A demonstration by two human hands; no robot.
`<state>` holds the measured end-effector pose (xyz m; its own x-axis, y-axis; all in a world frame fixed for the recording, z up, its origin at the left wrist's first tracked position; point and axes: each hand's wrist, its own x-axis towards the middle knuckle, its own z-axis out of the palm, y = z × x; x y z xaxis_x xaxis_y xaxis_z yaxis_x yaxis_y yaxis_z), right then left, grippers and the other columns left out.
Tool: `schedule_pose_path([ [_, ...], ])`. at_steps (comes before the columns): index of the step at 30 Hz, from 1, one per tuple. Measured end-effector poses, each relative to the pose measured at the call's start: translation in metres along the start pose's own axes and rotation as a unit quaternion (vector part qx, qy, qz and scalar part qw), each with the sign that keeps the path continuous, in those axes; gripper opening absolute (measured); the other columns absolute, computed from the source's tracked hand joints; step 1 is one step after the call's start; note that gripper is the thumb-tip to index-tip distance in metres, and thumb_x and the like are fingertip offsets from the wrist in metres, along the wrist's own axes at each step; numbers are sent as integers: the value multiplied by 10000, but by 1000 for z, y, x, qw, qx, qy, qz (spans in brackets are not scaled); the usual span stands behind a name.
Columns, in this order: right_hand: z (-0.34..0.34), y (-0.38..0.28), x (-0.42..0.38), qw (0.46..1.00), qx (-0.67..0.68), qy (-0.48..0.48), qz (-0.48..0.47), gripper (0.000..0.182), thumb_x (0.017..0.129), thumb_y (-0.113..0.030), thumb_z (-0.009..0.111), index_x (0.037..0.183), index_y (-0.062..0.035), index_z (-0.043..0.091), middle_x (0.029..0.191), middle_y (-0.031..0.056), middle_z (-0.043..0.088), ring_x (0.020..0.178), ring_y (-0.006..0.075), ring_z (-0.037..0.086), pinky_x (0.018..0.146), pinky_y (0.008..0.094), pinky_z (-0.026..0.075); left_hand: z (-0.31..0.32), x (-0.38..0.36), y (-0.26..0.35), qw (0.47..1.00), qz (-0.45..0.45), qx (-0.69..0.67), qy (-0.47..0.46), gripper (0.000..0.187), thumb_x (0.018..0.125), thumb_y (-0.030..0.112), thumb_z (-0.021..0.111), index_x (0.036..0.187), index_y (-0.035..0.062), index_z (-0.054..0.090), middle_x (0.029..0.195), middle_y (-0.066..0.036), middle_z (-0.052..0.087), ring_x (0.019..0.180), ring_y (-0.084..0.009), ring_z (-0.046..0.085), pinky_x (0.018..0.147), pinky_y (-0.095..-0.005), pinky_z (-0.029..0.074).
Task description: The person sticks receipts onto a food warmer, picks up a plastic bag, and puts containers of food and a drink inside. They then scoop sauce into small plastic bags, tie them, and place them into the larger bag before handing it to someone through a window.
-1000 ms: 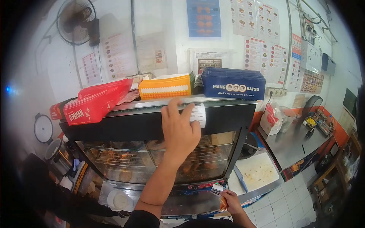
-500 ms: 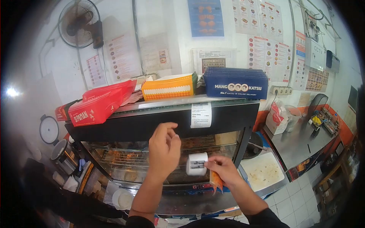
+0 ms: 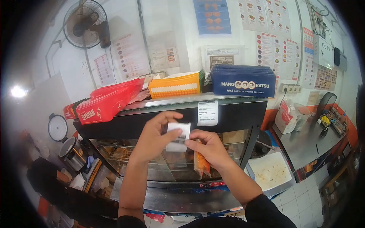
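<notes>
A small white printed receipt (image 3: pixel 176 146) is held up in front of the display cabinet. My left hand (image 3: pixel 152 136) has its thumb across the front of the paper, with the fingers curled behind. My right hand (image 3: pixel 211 150) pinches the paper's right edge between thumb and forefinger. Beneath those fingers, the same hand also grips a clear plastic sachet of orange-red sauce (image 3: pixel 201 166), which hangs downward. Just above my hands, another printed receipt (image 3: pixel 207 114) is stuck to the cabinet's black top panel (image 3: pixel 159 117).
Red (image 3: pixel 108 104), yellow (image 3: pixel 175 86) and navy (image 3: pixel 243 81) stacks of folded food boxes line the cabinet top. To the right are a white tray with crumbs (image 3: pixel 268 169) and a steel table (image 3: pixel 300 146). A person in dark clothing (image 3: pixel 57 193) is at the lower left.
My right hand has lifted the receipt and sauce sachet up and slightly left. My left thumb has come onto the receipt. The view has shifted slightly.
</notes>
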<state>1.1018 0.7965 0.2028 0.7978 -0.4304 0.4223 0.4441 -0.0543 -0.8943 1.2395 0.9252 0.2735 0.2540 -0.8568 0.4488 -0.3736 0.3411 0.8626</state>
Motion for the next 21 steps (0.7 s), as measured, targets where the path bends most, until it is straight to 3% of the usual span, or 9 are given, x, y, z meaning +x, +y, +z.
schedule_pose_path([
  [3,9,1,7,999,30,-19,-4,193,881,-144,699,1018,-8,699,914,8,666,808,66,585,713,228,473,4,22,3,994,80,-19,69,323,881,1,641,1192,12,556,1001,-52,627,914,-86,584,809,-238,478],
  [5,15,5,10,997,55,-19,57,190,868,-109,709,1017,8,701,853,33,673,681,55,598,575,215,479,3,39,-3,979,149,-27,135,267,864,5,648,1126,24,601,1020,-76,644,956,-150,593,834,-287,476],
  [6,17,8,11,996,56,-22,59,190,868,-109,709,1017,8,701,853,33,673,681,55,598,575,215,479,0,47,-7,979,149,-26,138,267,864,5,648,1126,24,601,1020,-76,644,956,-150,593,834,-287,476],
  [8,20,17,12,991,82,24,102,186,868,-121,711,1001,9,703,803,44,679,625,59,585,535,215,468,-7,58,-13,884,295,314,181,247,824,25,660,1070,41,638,982,-103,643,954,-268,574,871,-368,447],
  [9,21,21,11,991,82,21,102,186,868,-121,711,1001,9,703,803,44,679,625,59,585,535,215,468,-6,61,-12,859,307,369,176,216,792,45,661,1008,52,668,968,-109,618,938,-346,526,889,-416,410],
  [10,21,26,9,991,85,29,103,191,869,-120,710,1005,14,702,812,49,681,625,63,586,528,214,465,-3,59,-11,858,306,371,178,216,792,45,661,1008,52,668,968,-109,618,938,-346,526,889,-416,410],
  [12,20,30,10,989,91,36,107,197,870,-120,709,1009,18,701,822,54,683,626,68,587,521,214,463,1,52,-9,784,346,461,231,193,799,40,646,990,46,670,973,-91,599,935,-324,523,877,-410,410],
  [16,20,37,4,985,117,25,120,210,866,-100,706,1039,19,703,869,61,693,699,84,601,599,219,476,-8,49,-17,819,329,449,137,162,804,20,626,961,24,667,974,-108,592,912,-297,530,841,-373,426],
  [21,21,37,-3,989,99,23,106,222,861,-79,702,1062,15,703,909,60,702,796,93,608,732,234,483,-6,44,-14,825,337,437,120,183,778,-21,583,942,11,658,947,-113,619,919,-316,562,838,-396,431],
])
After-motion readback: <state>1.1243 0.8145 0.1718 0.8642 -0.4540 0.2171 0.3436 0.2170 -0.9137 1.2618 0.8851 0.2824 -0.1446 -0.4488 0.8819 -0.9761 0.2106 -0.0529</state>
